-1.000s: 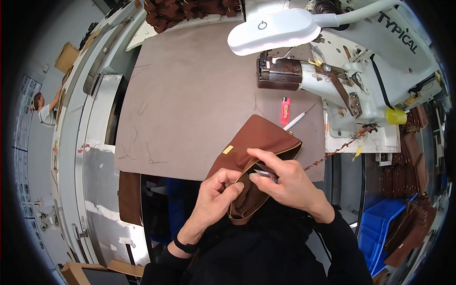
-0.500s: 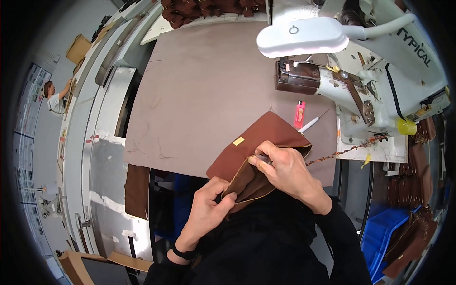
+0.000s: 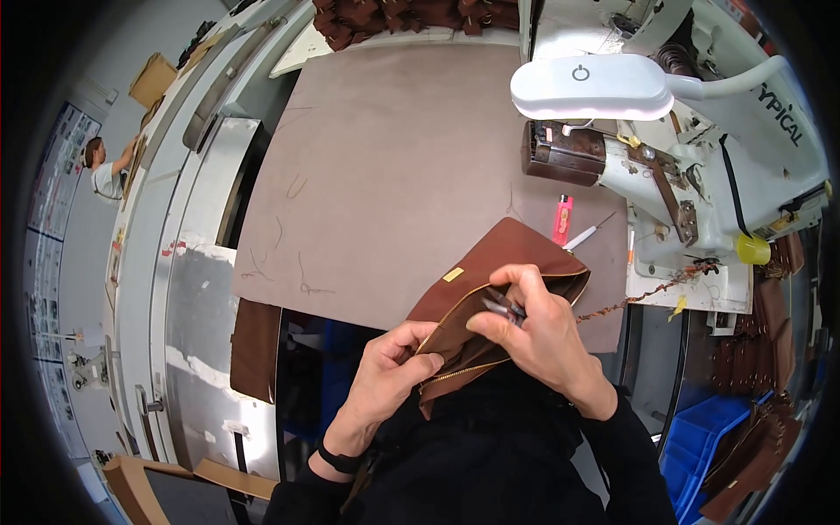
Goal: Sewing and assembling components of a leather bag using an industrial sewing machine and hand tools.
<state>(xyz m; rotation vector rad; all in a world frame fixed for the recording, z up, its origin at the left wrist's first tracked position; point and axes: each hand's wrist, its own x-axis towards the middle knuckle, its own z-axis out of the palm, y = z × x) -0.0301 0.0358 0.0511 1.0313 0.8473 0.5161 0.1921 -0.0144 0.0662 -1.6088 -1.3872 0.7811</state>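
A brown zippered pouch (image 3: 486, 249) with a yellow tag lies open at the table's front edge. My left hand (image 3: 394, 372) pinches the lower left of its opening, along the gold zipper. My right hand (image 3: 547, 341) is curled over the opening, closed on small metal snips (image 3: 494, 304), whose blades and handles are partly hidden by the fingers. A pink lighter (image 3: 562, 219) and a white-handled pointed tool (image 3: 584, 236) lie beyond the pouch's right corner. A dark braided strand (image 3: 621, 304) trails rightward.
The grey mat (image 3: 376, 166) holds loose threads. A sewing machine (image 3: 647, 175) and white lamp (image 3: 591, 87) stand at the right, above a blue bin (image 3: 691, 437) and hanging brown pieces. More brown pieces (image 3: 394, 17) are heaped behind. A person (image 3: 105, 175) works at the far left.
My right hand has moved right, tilting upright, and the snips in it show more clearly. My left hand still pinches the pouch, whose opening has shifted slightly. The view has swung a little.
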